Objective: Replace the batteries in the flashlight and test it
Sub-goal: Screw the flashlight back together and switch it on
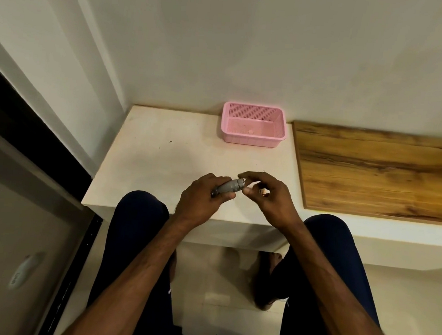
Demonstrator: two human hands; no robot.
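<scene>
- Left hand [201,200] gripped the grey flashlight [227,189] over the desk [162,149], 6 o'clock of the basket [253,139].
- Right hand [268,198] pinched its 3 o'clock end.
- Likely light, rigid; barrel grip suits.

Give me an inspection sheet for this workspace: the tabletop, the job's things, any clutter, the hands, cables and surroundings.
Surface: white table, mostly bare; a wooden board lies alongside on its right.
Job's things: grey flashlight, held over the table's near part. No batteries can be made out. A small orange bit shows behind the right fingers, too small to identify.
Clutter: pink basket at the far edge against the wall; its contents are too small to tell.
Grippers: left hand grips the flashlight's body; right hand pinches its end.
Cables: nothing seen.
Surroundings: pale wall behind, tiled floor below, the person's knees at the table's edge.
</scene>
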